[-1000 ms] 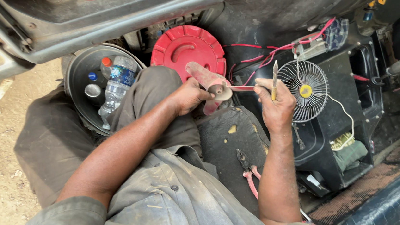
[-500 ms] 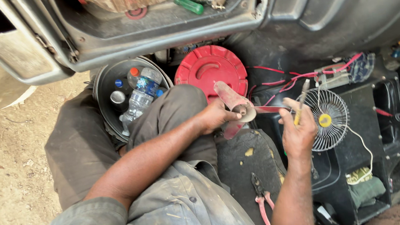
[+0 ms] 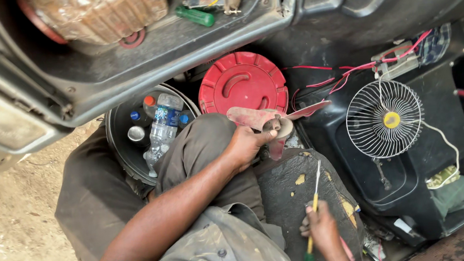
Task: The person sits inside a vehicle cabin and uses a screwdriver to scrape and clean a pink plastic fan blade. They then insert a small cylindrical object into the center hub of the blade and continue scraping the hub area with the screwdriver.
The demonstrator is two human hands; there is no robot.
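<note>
Here the left hand (image 3: 244,144) closes its fingers (image 3: 261,136) around the hub of a faded red fan blade (image 3: 269,123), holding it just in front of the red round lid (image 3: 242,85), whose lower rim the blade overlaps. One blade tip reaches out from the lid toward the wire fan guard (image 3: 385,118) but stops short of it, leaving a dark gap between tip and wire rim. The right hand (image 3: 323,230), well below the lid near the bottom edge of the view, grips a screwdriver (image 3: 313,218) with its fingers wrapped round the shaft; the green handle points down and the tip points up toward the lid. It lies over the worn black seat pad (image 3: 294,198), whose torn edge shows yellow patches. To the lid's left, touching its side, a round black tub (image 3: 121,146) holds a clear plastic bottle (image 3: 162,128) and small caps. Above the lid the open door pocket (image 3: 141,49) overhangs, closing off the room there. Red wires (image 3: 344,70) run from the lid toward the guard.
</note>
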